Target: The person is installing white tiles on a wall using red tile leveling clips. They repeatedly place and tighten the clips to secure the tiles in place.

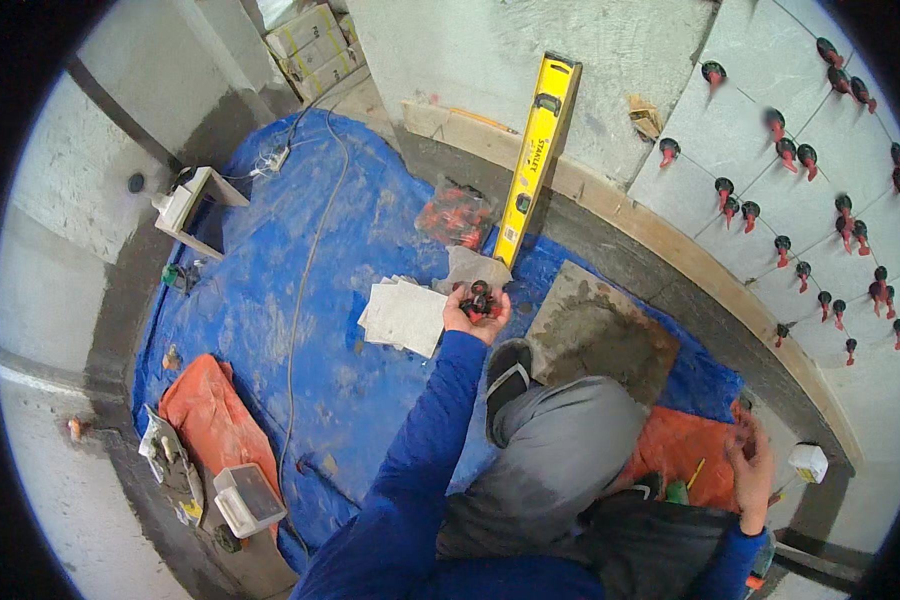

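My left hand (470,322) is cupped palm up around several black-and-red tile levelling clips (481,298). It is raised over the blue tarp, beside a small stack of light grey tiles (403,316). Just beyond it lie a crumpled translucent bag (473,268) and a plastic bag of red pieces (455,215). My right hand (751,468) is off to the right near my knee, its fingers curled, with a small reddish bit at the fingertips that I cannot make out. On the right, light grey wall tiles (760,120) carry many of the same clips.
A yellow spirit level (539,160) leans against the wall. Near my foot lies a mortar-smeared board (602,335). The blue tarp (260,330) bears a cable (315,235). Orange sheets (215,410), a clear plastic tub (250,498) and a trowel (175,455) lie left; boxes (315,50) stand behind.
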A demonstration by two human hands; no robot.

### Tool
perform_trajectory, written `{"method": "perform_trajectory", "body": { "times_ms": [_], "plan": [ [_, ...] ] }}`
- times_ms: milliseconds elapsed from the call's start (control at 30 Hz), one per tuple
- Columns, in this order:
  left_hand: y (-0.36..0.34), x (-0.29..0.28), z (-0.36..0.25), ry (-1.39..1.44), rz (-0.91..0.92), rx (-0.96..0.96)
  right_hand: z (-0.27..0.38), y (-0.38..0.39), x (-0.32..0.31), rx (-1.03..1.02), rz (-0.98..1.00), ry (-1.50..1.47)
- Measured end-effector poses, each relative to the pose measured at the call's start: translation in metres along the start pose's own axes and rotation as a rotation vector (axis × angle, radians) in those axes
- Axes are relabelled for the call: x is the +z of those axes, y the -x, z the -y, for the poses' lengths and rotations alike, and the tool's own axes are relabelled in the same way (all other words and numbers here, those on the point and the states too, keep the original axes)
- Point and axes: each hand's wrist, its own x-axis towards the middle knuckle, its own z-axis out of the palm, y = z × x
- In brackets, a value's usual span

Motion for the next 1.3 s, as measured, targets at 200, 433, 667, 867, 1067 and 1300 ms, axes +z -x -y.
{"method": "perform_trajectory", "body": {
  "times_ms": [200, 433, 667, 867, 1067, 1300],
  "plan": [
    [-0.107, -0.030, -0.025, 0.121, -0.246, 0.147, -0.024, -0.010, -0.005, 0.029, 0.000, 0.151],
    [-0.153, -0.055, -0.021, 0.050, -0.265, 0.459, -0.020, -0.022, 0.008, -0.043, 0.185, 0.269],
    [-0.155, -0.119, -0.026, -0.750, -0.341, 0.366, -0.018, -0.023, 0.005, 0.023, 0.165, 0.286],
    [-0.066, -0.139, -0.055, -1.025, -0.040, 0.357, -0.015, -0.033, -0.012, -0.067, 0.092, 0.386],
    [0.047, 0.024, 0.033, -1.045, 0.172, 0.481, -0.027, -0.129, -0.042, 0.059, -0.145, -0.162],
    [0.196, 0.175, 0.196, -1.350, 0.996, 0.280, 0.007, -0.193, -0.039, 0.090, -0.373, -1.028]
  ]
}}
